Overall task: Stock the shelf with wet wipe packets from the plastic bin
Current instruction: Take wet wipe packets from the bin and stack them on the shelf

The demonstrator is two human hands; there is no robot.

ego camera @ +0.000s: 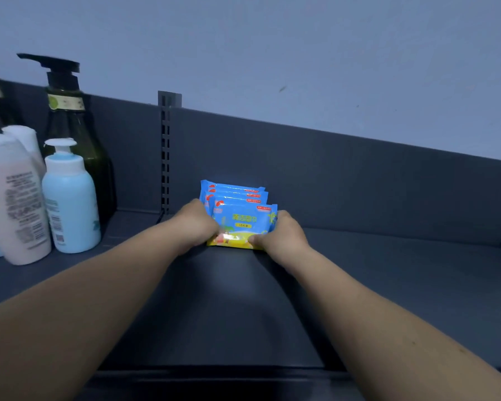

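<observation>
Head view, blue-yellow wet wipe packets (245, 219), seemingly four, standing on shelf (388, 273)

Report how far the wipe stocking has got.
Done: several packets already stand in a row near the back of the shelf. In hand: left hand and right hand grip the front packet by its sides. Left: room remains to their right; the bin is out of view, so the remaining count is unknown.
</observation>
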